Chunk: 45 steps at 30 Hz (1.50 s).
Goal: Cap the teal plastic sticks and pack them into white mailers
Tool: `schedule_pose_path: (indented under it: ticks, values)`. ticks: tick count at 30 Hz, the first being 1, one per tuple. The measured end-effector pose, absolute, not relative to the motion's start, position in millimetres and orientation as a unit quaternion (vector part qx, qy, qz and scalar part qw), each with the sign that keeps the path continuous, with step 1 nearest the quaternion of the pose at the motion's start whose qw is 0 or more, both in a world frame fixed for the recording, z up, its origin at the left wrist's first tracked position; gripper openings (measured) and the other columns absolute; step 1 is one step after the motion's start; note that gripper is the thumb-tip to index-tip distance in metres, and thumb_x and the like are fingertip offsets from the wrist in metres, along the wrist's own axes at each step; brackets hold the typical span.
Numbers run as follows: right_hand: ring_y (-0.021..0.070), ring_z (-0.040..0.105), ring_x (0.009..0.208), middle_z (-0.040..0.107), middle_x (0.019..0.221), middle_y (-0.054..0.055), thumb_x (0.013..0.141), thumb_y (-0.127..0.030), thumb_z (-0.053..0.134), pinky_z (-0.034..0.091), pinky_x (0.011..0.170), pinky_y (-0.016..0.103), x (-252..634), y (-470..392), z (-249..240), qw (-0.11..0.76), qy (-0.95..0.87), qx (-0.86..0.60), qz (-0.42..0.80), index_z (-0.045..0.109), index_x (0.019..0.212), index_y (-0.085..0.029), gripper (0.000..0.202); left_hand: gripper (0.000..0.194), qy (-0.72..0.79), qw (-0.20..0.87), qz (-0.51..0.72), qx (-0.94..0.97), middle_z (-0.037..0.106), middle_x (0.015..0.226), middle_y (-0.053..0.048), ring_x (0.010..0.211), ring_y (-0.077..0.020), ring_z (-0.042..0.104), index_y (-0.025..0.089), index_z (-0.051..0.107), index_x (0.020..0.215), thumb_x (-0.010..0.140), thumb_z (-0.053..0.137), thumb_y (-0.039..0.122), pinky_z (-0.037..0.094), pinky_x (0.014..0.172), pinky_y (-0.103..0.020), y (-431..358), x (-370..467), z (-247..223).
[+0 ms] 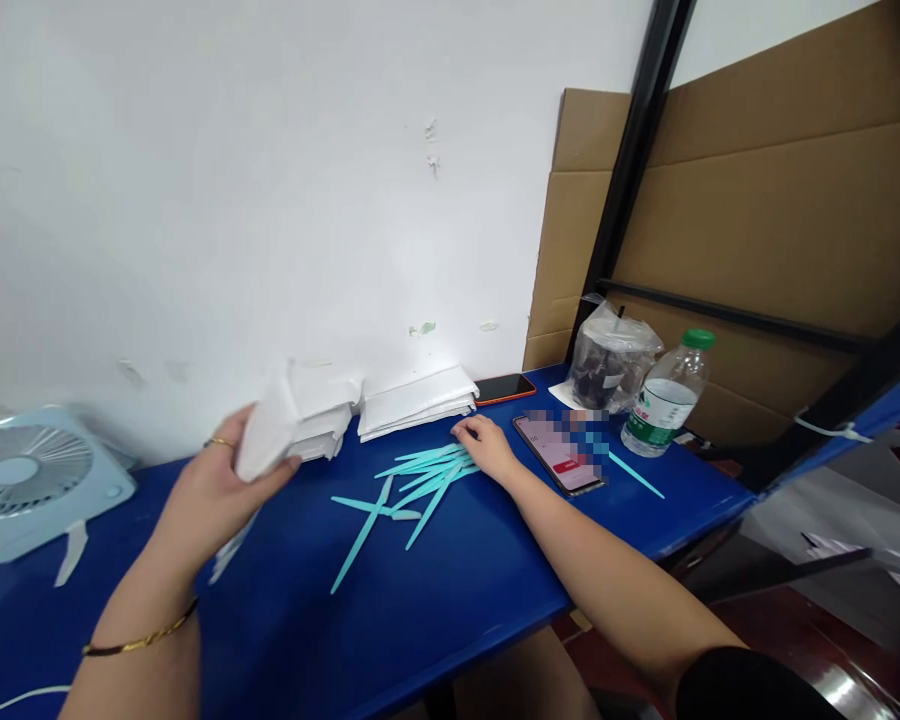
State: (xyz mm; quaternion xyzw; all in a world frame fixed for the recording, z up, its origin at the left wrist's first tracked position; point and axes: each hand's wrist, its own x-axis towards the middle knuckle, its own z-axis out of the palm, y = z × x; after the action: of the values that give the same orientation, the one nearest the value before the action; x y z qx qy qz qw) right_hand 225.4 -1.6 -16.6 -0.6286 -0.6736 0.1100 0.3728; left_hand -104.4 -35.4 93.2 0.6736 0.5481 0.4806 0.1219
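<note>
A folded white packet (268, 432) is gripped in my left hand (206, 495), thumb below and fingers behind it, raised over the table's left half. Its edges are blurred by motion. My right hand (487, 448) rests at the far right end of a loose pile of thin turquoise propeller-like blades (431, 480). The fingers there are curled together; what lies under the fingertips is hidden. Behind the packet is a stack of white packets (322, 432), and to its right a second white stack (420, 400) lies against the wall.
A light blue fan (37, 480) stands at the left. On the right are a lit phone (559, 455), a dark phone (505, 388), a bagged drink cup (607, 360) and a green-capped bottle (664, 400). A single turquoise blade (637, 473) lies by the bottle. Cardboard (780, 190) and a black post (630, 170) border the right side.
</note>
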Motion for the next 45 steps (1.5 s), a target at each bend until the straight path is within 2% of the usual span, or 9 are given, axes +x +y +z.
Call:
schedule_pose_path:
  ticks: [5,7,11,17,23,28,33,38,45]
  values:
    - [0.0174,0.056,0.084,0.065,0.088,0.004,0.079,-0.027,0.054,0.04,0.075,0.027,244.2,6.0,4.3,0.335,-0.73,-0.573,0.159,0.07,0.084,-0.021,0.018,0.082,0.666,0.023,0.121,0.735,0.064,0.098,-0.013,0.093,-0.0387,0.057,0.025,0.048,0.125,0.05,0.072,0.048,0.041,0.078,-0.048,-26.2,-154.6,38.9]
    - [0.0179,0.056,0.085,0.065,0.089,0.004,0.075,-0.028,0.059,0.04,0.075,0.027,244.1,11.7,9.1,0.293,-0.759,-0.557,0.167,0.07,0.083,-0.021,0.016,0.086,0.665,-0.011,0.154,0.731,0.055,0.116,-0.015,0.108,-0.0404,0.048,0.023,0.048,0.123,0.046,0.072,0.052,0.038,0.083,-0.048,-34.3,-144.3,27.9]
    - [0.0214,0.055,0.088,0.065,0.089,0.005,0.065,-0.031,0.069,0.039,0.076,0.029,237.1,20.2,10.0,0.242,-0.79,-0.538,0.168,0.071,0.075,-0.02,0.014,0.041,0.592,0.153,0.206,0.764,0.06,0.089,-0.007,0.078,-0.0239,0.057,0.022,0.06,0.094,0.067,0.059,0.052,0.042,0.069,-0.032,-60.9,-87.8,15.9]
    - [0.0163,0.057,0.076,0.066,0.083,0.003,0.063,-0.031,0.07,0.04,0.068,0.023,242.2,19.1,0.8,0.221,-0.82,-0.484,0.211,0.071,0.071,-0.019,0.014,0.013,0.515,0.217,0.156,0.815,0.056,0.081,-0.002,0.07,-0.0165,0.052,0.023,0.057,0.084,0.079,0.049,0.031,0.036,0.064,-0.026,-78.7,-43.0,8.0]
    - [0.0157,0.056,0.08,0.064,0.084,0.003,0.069,-0.028,0.065,0.039,0.072,0.024,251.9,19.3,-3.5,0.279,-0.809,-0.473,0.208,0.068,0.071,-0.018,0.011,0.014,0.464,0.194,0.088,0.86,0.057,0.078,0.0,0.069,-0.0144,0.051,0.022,0.054,0.084,0.084,0.04,0.026,0.035,0.062,-0.024,-79.4,-23.7,21.6]
    - [0.0139,0.055,0.065,0.063,0.072,0.004,0.073,-0.02,0.059,0.038,0.06,0.023,252.7,22.9,-7.4,0.298,-0.748,-0.568,0.172,0.064,0.073,-0.015,0.007,0.018,0.449,0.147,0.195,0.86,0.058,0.085,-0.004,0.077,-0.0163,0.053,0.02,0.052,0.082,0.087,0.036,0.027,0.038,0.07,-0.027,-48.6,-7.7,39.9]
    - [0.0105,0.054,0.059,0.063,0.066,0.0,0.069,-0.016,0.062,0.035,0.054,0.019,243.4,14.4,-7.5,0.26,-0.796,-0.506,0.207,0.065,0.069,-0.017,0.004,0.019,0.479,0.139,0.242,0.832,0.058,0.083,-0.004,0.077,-0.017,0.054,0.019,0.049,0.082,0.087,0.035,0.03,0.039,0.072,-0.028,-3.0,-11.1,27.3]
    - [0.0099,0.052,0.058,0.062,0.069,0.0,0.072,-0.021,0.062,0.035,0.052,0.019,241.6,8.7,-2.7,0.224,-0.844,-0.44,0.207,0.066,0.073,-0.017,0.006,0.02,0.486,0.163,0.18,0.84,0.054,0.066,0.001,0.063,-0.0146,0.051,0.02,0.05,0.081,0.087,0.035,0.032,0.035,0.059,-0.025,10.8,-17.4,3.2]
    - [0.0128,0.055,0.065,0.066,0.08,0.003,0.074,-0.032,0.061,0.039,0.058,0.022,237.8,9.7,-5.0,0.253,-0.83,-0.451,0.209,0.067,0.09,-0.018,0.022,0.02,0.468,0.166,0.22,0.84,0.058,0.073,0.001,0.068,-0.0141,0.053,0.02,0.053,0.083,0.087,0.037,0.031,0.035,0.062,-0.024,4.8,-15.1,-7.0]
